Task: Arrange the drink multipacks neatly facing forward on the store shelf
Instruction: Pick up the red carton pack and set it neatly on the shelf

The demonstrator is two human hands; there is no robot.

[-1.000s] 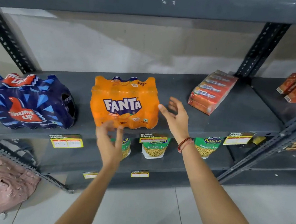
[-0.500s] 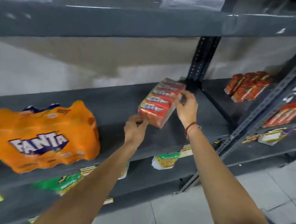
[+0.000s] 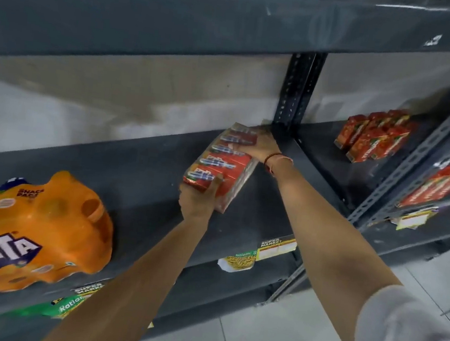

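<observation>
Both hands are clamped on the red juice-box multipack (image 3: 220, 167), sitting tilted on the grey shelf (image 3: 144, 189): left hand (image 3: 198, 201) grips its near end, right hand (image 3: 258, 147) its far end. Orange Fanta pack (image 3: 31, 236) sits well off to the left.

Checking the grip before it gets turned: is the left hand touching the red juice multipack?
Touching. The head view shows the left hand cupping the near end of the red juice multipack, fingers wrapped onto its top.
</observation>
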